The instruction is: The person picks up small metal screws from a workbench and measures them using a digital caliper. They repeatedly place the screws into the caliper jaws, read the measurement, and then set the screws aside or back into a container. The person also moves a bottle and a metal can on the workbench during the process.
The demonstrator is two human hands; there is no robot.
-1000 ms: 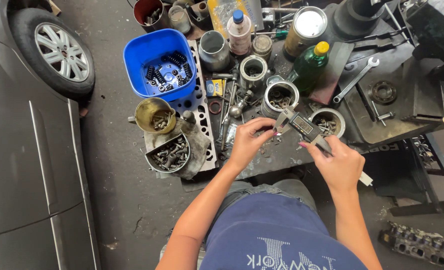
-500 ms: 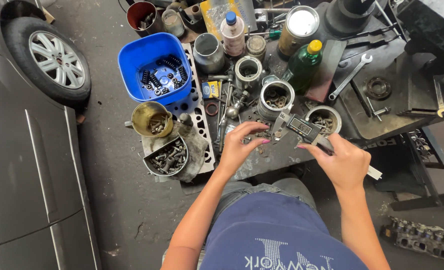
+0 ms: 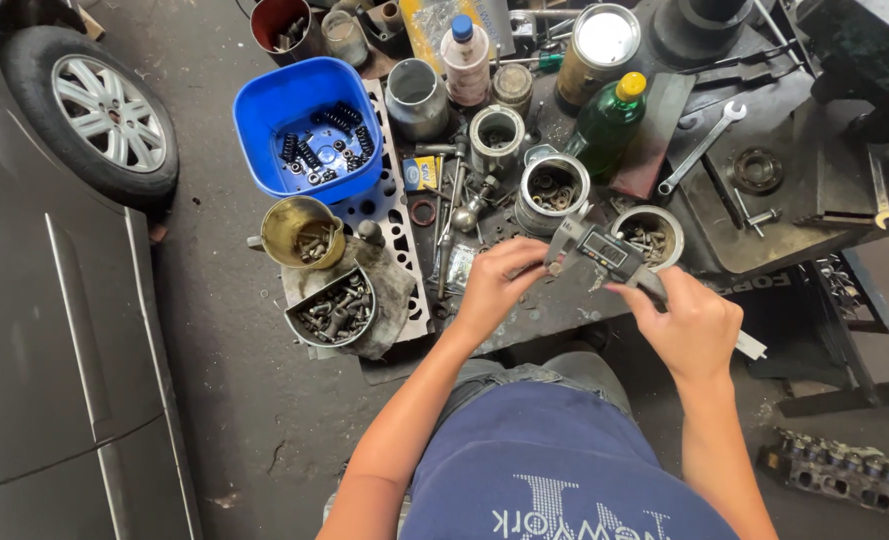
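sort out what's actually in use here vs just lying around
In use: digital caliper, held by right hand; left hand pinching a small part at its jaws.

Lying about: blue tub, green bottle, spanner, tin of bolts.

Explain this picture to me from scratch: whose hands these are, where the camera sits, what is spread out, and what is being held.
There is no machine here: a person works with bare hands, and the camera sits on that person's head, looking straight down. The right hand holds a digital caliper, a sliding measuring tool with a small screen. The left hand pinches something small at the caliper's jaws; it is too small to identify. Spread on the dark work surface are metal tins of bolts, a blue tub of small springs and parts, a green bottle with a yellow cap, and a wrench. On the left stands a grey car, with one wheel showing.
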